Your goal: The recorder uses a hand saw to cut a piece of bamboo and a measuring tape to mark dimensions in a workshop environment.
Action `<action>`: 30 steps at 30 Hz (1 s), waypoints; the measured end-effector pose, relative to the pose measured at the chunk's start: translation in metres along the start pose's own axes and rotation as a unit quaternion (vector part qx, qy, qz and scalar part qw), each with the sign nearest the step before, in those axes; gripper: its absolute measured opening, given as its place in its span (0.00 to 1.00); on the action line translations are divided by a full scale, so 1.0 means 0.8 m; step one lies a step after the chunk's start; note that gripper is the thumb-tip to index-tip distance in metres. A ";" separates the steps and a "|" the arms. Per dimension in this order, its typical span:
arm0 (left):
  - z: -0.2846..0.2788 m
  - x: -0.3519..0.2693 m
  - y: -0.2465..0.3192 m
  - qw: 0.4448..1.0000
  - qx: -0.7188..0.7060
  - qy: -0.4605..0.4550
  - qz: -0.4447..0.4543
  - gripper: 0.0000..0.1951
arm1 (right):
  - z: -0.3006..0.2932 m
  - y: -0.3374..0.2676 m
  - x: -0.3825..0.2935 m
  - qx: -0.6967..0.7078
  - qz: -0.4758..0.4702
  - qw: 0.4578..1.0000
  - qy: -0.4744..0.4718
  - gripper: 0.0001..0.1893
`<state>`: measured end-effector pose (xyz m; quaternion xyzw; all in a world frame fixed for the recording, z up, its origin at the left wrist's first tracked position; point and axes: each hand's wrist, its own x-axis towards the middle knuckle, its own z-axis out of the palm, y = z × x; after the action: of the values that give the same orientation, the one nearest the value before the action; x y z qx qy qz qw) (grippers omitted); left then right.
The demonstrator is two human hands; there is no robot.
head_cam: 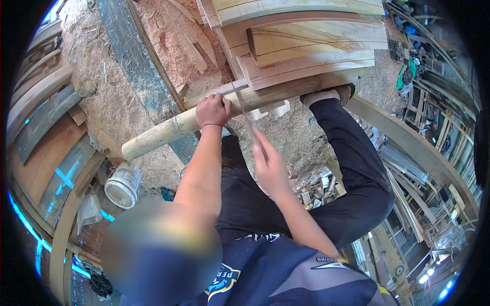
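Note:
A long bamboo pole (153,135) lies slantwise before me, its near end sticking out to the lower left. My left hand (213,109) is closed around the pole, just left of a long thin blade (240,100). In my right hand (271,164) is the blade's handle; the blade, blurred and probably a hand saw, crosses the pole at a steep angle. Whether it has cut into the pole cannot be told. My foot (323,95) rests against the pole farther right. Behind the pole are stacked wooden planks (314,40) with pencilled lines.
A worn timber beam (134,65) runs under the pole over sawdust-covered ground. At the lower left stands a white plastic bucket (122,186). Wood offcuts (316,193) lie below my bent leg, and a long curved board (413,141) stretches along the right.

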<state>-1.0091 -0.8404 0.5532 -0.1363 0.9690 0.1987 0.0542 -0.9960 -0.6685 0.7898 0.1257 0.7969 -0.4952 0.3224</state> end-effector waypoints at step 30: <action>0.003 -0.001 0.018 1.000 -0.003 0.021 0.020 0.11 | 0.019 0.033 0.055 0.005 0.006 0.999 0.046 0.26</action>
<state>-1.0125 -0.8261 0.5562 -0.1216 0.9718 0.1997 0.0297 -1.0098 -0.6740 0.7384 0.1544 0.8077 -0.4908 0.2879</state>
